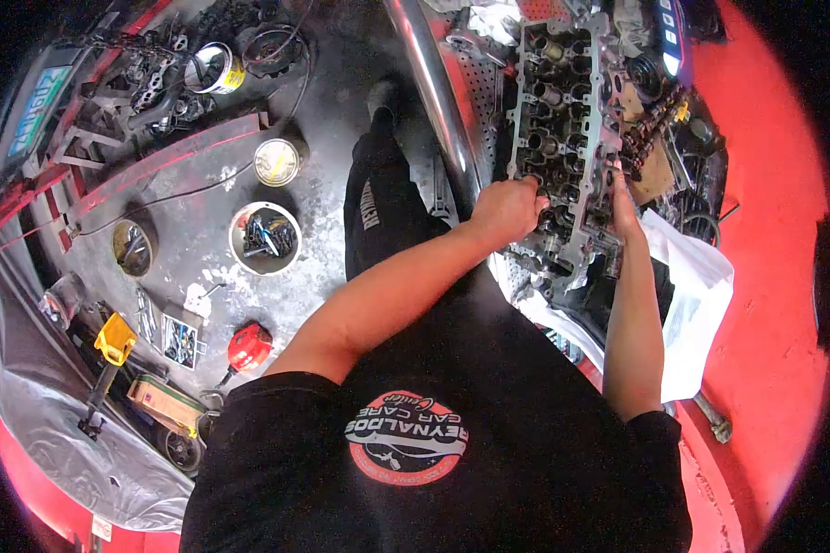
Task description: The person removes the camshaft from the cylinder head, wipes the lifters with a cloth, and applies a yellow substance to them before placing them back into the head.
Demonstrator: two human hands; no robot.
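Observation:
A grey metal cylinder head (pixel 563 120), with rows of round bores and dark oily cavities, lies lengthwise in front of me at the upper right. My left hand (pixel 510 212) is closed over its near left part, fingers curled and pressed together. What those fingers pinch is too small to make out. Along the right edge, my right hand (pixel 623 207) grips the side of the cylinder head, its fingers partly hidden by the metal.
A shiny metal bar (pixel 438 101) runs along the left of the perforated surface (pixel 481 83). White plastic (pixel 701 300) hangs at the right by a red wall (pixel 765 166). On the floor stand a white bucket of tools (pixel 240 244), a tin (pixel 277 162) and a red tool (pixel 249 347).

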